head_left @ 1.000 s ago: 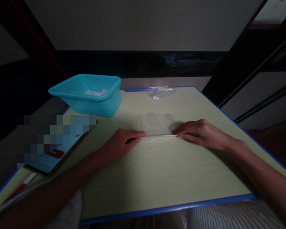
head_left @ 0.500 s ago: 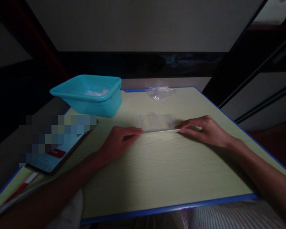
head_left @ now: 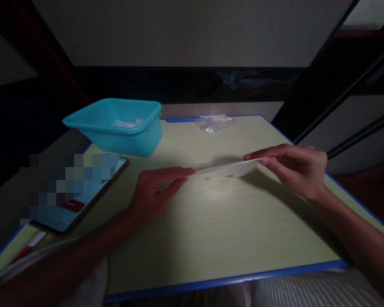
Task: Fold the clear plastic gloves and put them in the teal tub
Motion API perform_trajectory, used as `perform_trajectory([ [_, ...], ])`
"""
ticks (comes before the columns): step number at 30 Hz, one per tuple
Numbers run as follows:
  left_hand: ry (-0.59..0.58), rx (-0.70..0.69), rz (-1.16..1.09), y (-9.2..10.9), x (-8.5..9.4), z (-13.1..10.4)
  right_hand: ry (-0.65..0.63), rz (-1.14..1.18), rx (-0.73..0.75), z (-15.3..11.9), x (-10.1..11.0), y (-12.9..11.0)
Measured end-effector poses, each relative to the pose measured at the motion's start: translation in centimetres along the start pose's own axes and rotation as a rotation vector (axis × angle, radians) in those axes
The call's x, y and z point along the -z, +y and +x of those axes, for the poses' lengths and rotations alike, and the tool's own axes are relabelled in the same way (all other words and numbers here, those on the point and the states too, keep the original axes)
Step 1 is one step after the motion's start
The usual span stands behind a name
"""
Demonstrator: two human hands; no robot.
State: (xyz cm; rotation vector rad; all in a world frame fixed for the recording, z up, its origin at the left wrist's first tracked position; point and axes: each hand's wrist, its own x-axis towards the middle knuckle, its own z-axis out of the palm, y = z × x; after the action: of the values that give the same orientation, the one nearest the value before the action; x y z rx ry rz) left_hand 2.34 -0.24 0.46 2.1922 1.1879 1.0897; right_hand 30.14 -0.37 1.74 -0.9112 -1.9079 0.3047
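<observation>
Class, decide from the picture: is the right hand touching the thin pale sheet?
Touching. The head view shows the right hand pinching the thin pale sheet between thumb and fingers.

The rectangular turquoise plastic basin (head_left: 121, 139) reads as one solid colour to me, with a whitish item (head_left: 128, 123) inside. I see a pale yellow-green, wood-grained counter (head_left: 179, 243), finely streaked and edged in blue. The thin, flat, whitish sheet (head_left: 217, 172) looks translucent, though in this dim light I can't swear to its tint. The crumpled clear plastic bag (head_left: 214, 125) has white glints. I also make out a brown-rimmed rectangular phone (head_left: 92, 194), its screen pale blue with a red patch, and grey-and-white striped cloth (head_left: 307, 292).
</observation>
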Motion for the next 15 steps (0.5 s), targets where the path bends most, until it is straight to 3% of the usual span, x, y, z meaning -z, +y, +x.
perform_trajectory([
  [8,0.128,-0.155,0.066,1.8,1.0,-0.3,0.121,-0.064,0.167,-0.1,0.5,-1.2],
  [15,0.193,-0.154,0.133,3.0,2.4,-0.6,0.240,-0.120,0.156,0.0,0.6,-3.5],
])
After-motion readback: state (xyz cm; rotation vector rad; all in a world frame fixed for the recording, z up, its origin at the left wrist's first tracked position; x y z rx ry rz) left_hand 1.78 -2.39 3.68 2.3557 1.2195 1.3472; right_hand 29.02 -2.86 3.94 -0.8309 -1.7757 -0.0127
